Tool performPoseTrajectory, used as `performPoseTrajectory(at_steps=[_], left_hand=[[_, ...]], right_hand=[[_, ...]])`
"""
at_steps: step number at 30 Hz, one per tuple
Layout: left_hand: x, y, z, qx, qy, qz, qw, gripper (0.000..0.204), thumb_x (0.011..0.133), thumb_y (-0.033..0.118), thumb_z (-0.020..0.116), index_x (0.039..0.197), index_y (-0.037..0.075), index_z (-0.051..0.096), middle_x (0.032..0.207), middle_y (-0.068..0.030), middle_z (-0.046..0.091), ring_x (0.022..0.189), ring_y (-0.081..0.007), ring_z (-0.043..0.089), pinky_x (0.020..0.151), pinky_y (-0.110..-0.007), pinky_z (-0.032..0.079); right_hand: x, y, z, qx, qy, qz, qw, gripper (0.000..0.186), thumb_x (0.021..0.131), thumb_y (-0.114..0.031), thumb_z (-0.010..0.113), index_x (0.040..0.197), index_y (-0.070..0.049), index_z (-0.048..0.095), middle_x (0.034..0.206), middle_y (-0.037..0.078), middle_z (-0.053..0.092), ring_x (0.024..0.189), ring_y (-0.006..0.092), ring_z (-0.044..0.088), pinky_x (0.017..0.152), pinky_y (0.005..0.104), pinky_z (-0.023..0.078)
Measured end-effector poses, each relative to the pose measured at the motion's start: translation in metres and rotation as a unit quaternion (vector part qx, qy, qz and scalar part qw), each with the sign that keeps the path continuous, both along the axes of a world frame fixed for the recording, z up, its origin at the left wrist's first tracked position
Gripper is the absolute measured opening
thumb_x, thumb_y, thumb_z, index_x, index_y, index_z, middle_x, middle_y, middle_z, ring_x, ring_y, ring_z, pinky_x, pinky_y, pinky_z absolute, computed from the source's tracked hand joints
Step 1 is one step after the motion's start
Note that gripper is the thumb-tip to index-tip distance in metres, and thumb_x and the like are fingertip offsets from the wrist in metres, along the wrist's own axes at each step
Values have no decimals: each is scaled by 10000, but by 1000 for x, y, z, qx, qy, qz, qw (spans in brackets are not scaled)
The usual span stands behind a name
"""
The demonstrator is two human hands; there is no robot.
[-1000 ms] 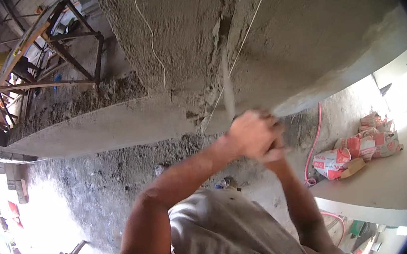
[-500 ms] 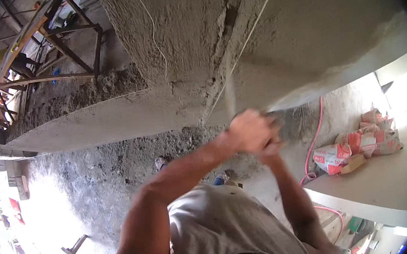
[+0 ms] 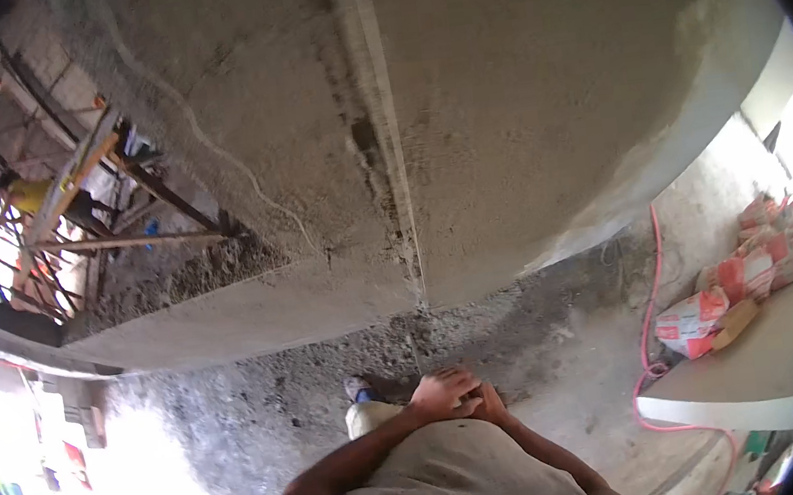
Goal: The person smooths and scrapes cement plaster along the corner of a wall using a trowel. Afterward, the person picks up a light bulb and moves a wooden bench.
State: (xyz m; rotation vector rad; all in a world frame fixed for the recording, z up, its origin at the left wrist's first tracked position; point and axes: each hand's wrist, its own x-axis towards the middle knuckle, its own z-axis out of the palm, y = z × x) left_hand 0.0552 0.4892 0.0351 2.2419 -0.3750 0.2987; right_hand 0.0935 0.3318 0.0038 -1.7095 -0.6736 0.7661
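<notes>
My left hand is closed over my right hand, low at my waist above the grey shirt; what they hold is unclear. A faint thin line rises from just above them. Beyond them spreads a rough plastered concrete surface with a dark ragged groove, a blurred pale straight strip beside it and a wavy pale line to the left.
Wooden scaffolding stands upper left, with a person in yellow among it. Right are red-and-white sacks, a pink hose and a pale ledge. Rough floor lies below the slab edge.
My hands have dropped from mid-view to my waist. The pale bar held earlier no longer shows clearly in them. The view has shifted, with the slab edge now lower and the groove more vertical.
</notes>
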Motion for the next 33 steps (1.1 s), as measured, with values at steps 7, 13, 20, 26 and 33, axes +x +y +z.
performPoseTrajectory(at_steps=[7,13,20,26,33], left_hand=[[-59,28,33,-357,309,293,831,318,849,309,565,913,7,645,887,-94,654,758,-173,622,628,-288,503],[-18,-2,76,-584,149,404,688,319,882,313,514,1052,47,563,890,-28,598,801,-139,564,704,-252,447],[-10,78,223,-253,-20,424,869,191,828,119,565,985,25,507,681,-47,556,470,-112,446,409,-276,356],[13,185,363,141,-278,407,858,354,848,143,608,1136,-46,522,881,-224,615,777,-339,588,725,-391,454],[45,203,511,194,-295,409,841,349,866,140,607,1147,-51,529,1044,-239,559,952,-375,532,806,-417,427]], right_hand=[[24,6,45,-123,-84,-39,988,309,901,-299,491,1084,-54,537,869,211,611,764,418,582,617,532,427],[20,64,80,129,-328,26,936,429,872,-230,527,1245,-28,463,1114,191,545,996,354,534,796,472,435],[41,65,99,192,-294,13,936,365,906,-176,479,1233,-14,480,1153,198,517,1026,364,504,864,457,412],[63,41,40,69,-260,9,963,268,901,-149,498,1131,-18,537,1039,213,561,952,384,545,815,439,451],[38,17,-17,29,-303,-107,946,200,851,-145,553,1009,-40,617,918,176,631,865,389,586,744,433,482]])
